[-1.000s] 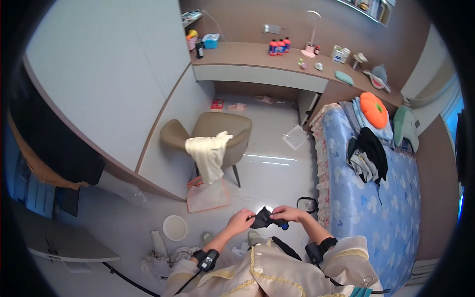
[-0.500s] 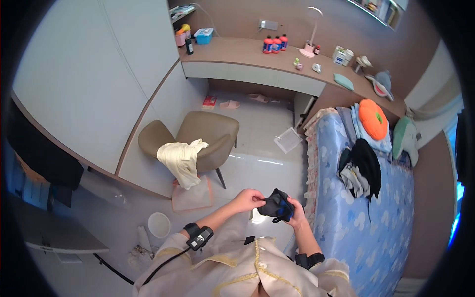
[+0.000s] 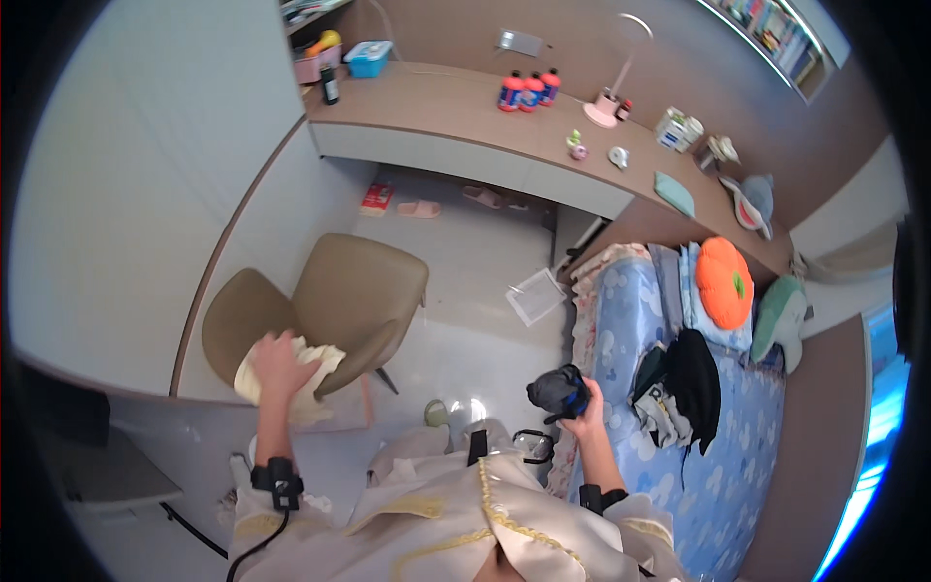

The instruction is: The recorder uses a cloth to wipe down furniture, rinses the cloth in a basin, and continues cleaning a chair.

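Over the low back of the olive-brown chair [image 3: 354, 286] hangs a cream cloth garment [image 3: 315, 373]. My left hand [image 3: 279, 364] lies over its upper part, thumb and fingers apart, slightly smeared by motion. My right hand [image 3: 585, 412] is closed around a small crumpled black fabric bundle [image 3: 555, 392] with a blue patch, held up between the chair and the bed. What the bundle is exactly, I cannot tell.
On the right stands the bed [image 3: 616, 291] with a blue patterned sheet, dark clothes [image 3: 690, 388] and an orange cushion [image 3: 724, 281]. A long desk [image 3: 436, 102] runs along the back wall. A white frame-like tray [image 3: 535, 297] lies on the floor.
My left hand has let go of the black bundle and moved left onto the cream garment. My right hand keeps the bundle. The view has shifted, bringing the chair nearer.
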{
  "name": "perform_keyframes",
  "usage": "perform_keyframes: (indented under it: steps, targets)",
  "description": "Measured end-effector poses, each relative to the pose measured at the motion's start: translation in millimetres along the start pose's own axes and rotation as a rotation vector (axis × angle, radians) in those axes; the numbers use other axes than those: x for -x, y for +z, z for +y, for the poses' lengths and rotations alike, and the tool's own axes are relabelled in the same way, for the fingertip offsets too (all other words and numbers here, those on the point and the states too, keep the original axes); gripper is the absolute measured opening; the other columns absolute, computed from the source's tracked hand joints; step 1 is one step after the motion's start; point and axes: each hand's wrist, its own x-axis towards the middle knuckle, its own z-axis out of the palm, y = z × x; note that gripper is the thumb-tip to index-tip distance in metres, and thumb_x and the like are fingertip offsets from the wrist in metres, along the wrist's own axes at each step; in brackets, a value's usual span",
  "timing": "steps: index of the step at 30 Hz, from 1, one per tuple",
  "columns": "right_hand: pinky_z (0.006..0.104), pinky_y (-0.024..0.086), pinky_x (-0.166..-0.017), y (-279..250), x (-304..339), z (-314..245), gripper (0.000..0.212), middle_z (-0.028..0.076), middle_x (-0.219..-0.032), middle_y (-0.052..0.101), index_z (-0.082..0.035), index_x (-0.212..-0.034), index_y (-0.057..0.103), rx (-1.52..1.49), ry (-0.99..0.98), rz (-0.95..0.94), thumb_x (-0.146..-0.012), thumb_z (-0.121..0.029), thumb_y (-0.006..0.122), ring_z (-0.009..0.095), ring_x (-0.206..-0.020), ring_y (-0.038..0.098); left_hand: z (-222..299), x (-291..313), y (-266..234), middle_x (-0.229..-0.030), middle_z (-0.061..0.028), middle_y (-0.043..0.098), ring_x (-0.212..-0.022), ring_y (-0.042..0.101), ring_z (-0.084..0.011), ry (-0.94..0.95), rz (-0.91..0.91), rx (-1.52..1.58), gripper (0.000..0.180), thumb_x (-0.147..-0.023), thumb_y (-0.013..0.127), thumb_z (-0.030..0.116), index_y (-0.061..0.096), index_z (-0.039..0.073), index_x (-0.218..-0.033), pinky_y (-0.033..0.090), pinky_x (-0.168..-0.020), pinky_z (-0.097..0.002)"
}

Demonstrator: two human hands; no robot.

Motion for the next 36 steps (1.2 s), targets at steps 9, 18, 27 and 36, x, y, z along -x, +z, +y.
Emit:
perform_keyframes:
  steps: [9, 18, 27, 36]
  targets:
    - [0.0445, 0.044, -0.093, 26, -121, -37, 0.034, 0.014, -0.105, 0.062, -0.005, -0.102, 0.059, -0.021, 0.227, -0.133, -0.081, -0.030, 0.053, 0.029, -0.097, 0.060, -29, -25, 42, -0.093, -0.0177, 0.065, -0.090, 0.062, -0.0317, -0.252, -0.335, -0.204, 0.050, -0.049, 0.080, 0.034, 0.064, 0.007, -0.088, 0.050, -0.077, -0.0398]
    - [0.0367, 0.049, -0.086, 57, -166, -124, 0.031, 0.011, -0.094, 0.065, -0.003, -0.099, 0.060, 0.010, 0.331, -0.178, -0.082, -0.027, 0.054, 0.023, -0.086, 0.064, 127, -80, 43, -0.069, -0.0085, 0.063, -0.063, 0.060, -0.0149, 0.010, -0.523, 0.649, 0.028, -0.054, 0.069, 0.009, 0.061, -0.002, -0.079, 0.048, -0.061, -0.0290]
    - [0.0390, 0.051, -0.084, -61, -152, -198, 0.030, 0.011, -0.095, 0.066, -0.003, -0.099, 0.061, -0.070, 0.221, 0.042, -0.081, -0.027, 0.057, 0.025, -0.085, 0.064, 524, -117, 8, -0.093, -0.0049, 0.062, -0.084, 0.059, -0.0118, 0.780, -1.058, 0.914, 0.045, -0.066, 0.068, 0.004, 0.054, -0.001, -0.108, 0.048, -0.074, -0.0266]
    - [0.0438, 0.046, -0.090, -107, -131, -202, 0.042, 0.010, -0.110, 0.061, -0.008, -0.111, 0.056, -0.186, 0.117, 0.304, -0.083, -0.040, 0.058, 0.025, -0.099, 0.059, 731, 4, -18, -0.132, -0.0222, 0.041, -0.123, 0.042, -0.0315, 1.647, -0.872, 1.280, 0.071, -0.072, 0.067, 0.015, 0.035, 0.006, -0.135, 0.037, -0.100, -0.0387]
